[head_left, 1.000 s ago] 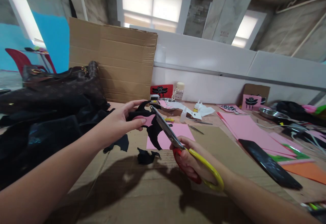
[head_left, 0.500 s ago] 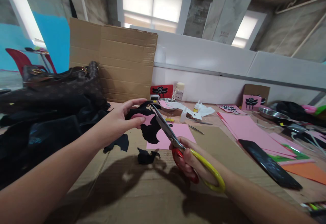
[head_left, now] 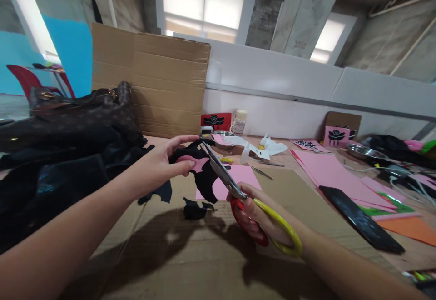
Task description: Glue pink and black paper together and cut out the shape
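Note:
My left hand (head_left: 172, 157) pinches a piece of black cloth (head_left: 205, 182) with a pink paper shape (head_left: 198, 164) lying on it, the thumb on top. The cloth's lower part hangs in a pointed flap. My right hand (head_left: 254, 209) is closed around the handles of a pair of scissors (head_left: 223, 175), one loop red and one yellow. Their blades point up and left, right at the cloth's edge. How far the blades stand apart is hard to see. Below lies a small black scrap (head_left: 195, 210), and another dark scrap (head_left: 160, 194) sits under my left wrist.
Cardboard (head_left: 190, 263) covers the work area, with a pink sheet (head_left: 238, 178) and tweezers (head_left: 262, 173) on it. To the right are pink sheets (head_left: 340, 177) and a black phone (head_left: 361, 218). A brown handbag (head_left: 78, 113) and dark cloth stand left. Behind are a cup (head_left: 240, 122) and metal dishes.
The black cloth's hanging part has shifted slightly right and down and now ends in a longer point. Both hands have barely moved, still holding the cloth and the scissors.

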Demonstrator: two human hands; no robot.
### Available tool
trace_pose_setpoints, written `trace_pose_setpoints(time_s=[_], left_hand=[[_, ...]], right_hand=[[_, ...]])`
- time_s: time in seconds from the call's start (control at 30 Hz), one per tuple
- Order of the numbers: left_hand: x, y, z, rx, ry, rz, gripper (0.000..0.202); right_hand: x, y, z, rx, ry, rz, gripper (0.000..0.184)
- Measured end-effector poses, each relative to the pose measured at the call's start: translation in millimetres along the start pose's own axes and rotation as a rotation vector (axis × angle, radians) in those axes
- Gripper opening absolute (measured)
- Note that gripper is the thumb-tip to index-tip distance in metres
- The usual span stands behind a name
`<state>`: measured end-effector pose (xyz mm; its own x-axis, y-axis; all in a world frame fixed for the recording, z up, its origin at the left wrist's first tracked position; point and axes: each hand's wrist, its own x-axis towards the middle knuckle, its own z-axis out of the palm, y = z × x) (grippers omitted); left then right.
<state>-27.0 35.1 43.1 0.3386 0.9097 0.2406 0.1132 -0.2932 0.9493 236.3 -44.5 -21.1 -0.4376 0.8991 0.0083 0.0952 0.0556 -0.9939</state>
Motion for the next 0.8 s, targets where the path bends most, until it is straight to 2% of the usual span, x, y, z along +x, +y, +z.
trace_pose_setpoints(time_s=[0.1, 0.33, 0.4, 0.5, 0.63, 0.8], left_hand=[[-1, 0, -0.2, 0.011, -0.008, -0.007, 0.060], [-1, 0, -2.2, 0.019, -0.021, -0.012, 0.060], [-1, -2, -1.0, 0.040, -0.030, 0.002, 0.063], [-2, -5, 4.5, 0.013, -0.107, 0.010, 0.075], [-7, -5, 17.1, -0.030, -0.163, -0.023, 0.077], [-20, -9, 37.8, -0.026, -0.327, 0.006, 0.068]], right_hand=[[-2, -1, 0, 0.083, -0.047, 0.011, 0.049], [-1, 6, -1, 0.059, 0.037, -0.040, 0.043], [2, 6, -1, 0.029, 0.076, -0.095, 0.044], [7, 2, 0, -0.007, 0.195, -0.169, 0.046], [14, -4, 4, -0.005, 0.330, -0.189, 0.048], [15, -6, 7, 0.122, 0.227, -0.081, 0.052]])
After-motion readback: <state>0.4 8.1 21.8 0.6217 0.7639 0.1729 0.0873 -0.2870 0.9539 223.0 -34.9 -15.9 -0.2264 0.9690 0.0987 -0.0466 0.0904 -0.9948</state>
